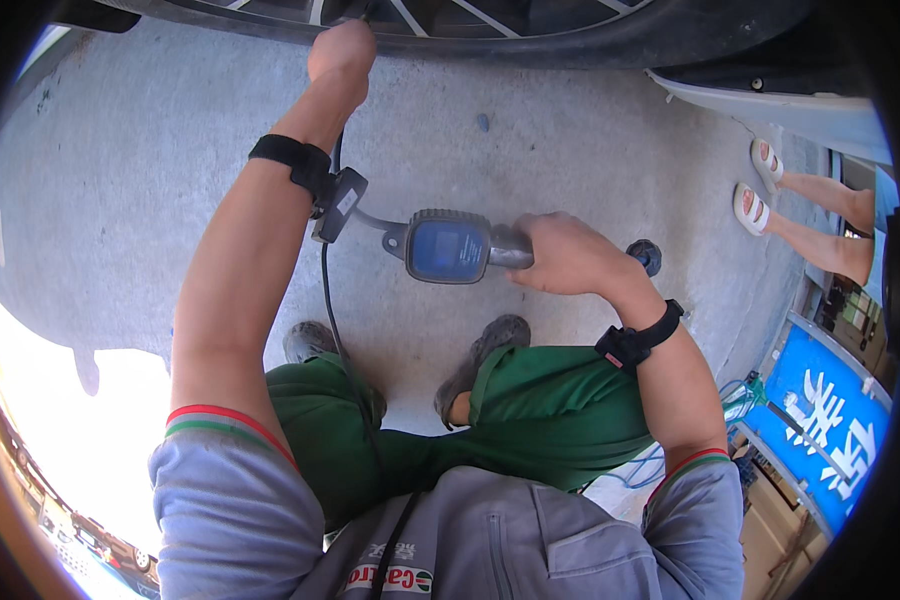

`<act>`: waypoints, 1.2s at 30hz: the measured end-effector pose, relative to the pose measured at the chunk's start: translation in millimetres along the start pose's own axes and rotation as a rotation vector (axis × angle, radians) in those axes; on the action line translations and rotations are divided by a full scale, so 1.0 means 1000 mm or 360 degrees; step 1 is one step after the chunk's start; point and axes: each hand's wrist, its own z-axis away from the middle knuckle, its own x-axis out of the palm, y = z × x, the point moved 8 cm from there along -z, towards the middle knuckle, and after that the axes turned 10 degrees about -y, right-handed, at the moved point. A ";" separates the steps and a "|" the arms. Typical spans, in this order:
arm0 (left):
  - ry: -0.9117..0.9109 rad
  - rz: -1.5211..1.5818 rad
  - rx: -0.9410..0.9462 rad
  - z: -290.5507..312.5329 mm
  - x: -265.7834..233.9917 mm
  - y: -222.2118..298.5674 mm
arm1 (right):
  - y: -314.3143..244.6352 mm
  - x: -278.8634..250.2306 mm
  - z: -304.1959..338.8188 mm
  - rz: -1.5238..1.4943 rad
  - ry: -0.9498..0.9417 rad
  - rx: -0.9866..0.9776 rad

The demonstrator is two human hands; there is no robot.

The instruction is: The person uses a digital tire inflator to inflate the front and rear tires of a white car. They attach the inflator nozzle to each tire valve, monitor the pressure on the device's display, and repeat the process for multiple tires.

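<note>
We are mid-inflation, by our reading. Our right hand (pixel 568 255) is clamped on the handle of the grey tyre inflator gun with its blue digital gauge (pixel 450 248). Our left hand (pixel 342 52) is closed on the thin black hose (pixel 328 290) at the dark car wheel (pixel 490 25) just above it. Next calls for reading the gauge while holding the left-hand connection steady.

Grey short sleeves with red-green cuffs, black wrist straps, green trousers.
</note>
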 end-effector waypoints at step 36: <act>0.0207 0.1667 -0.0536 -0.004 0.026 -0.020 | -0.023 0.010 0.001 0.0138 -0.0064 0.0057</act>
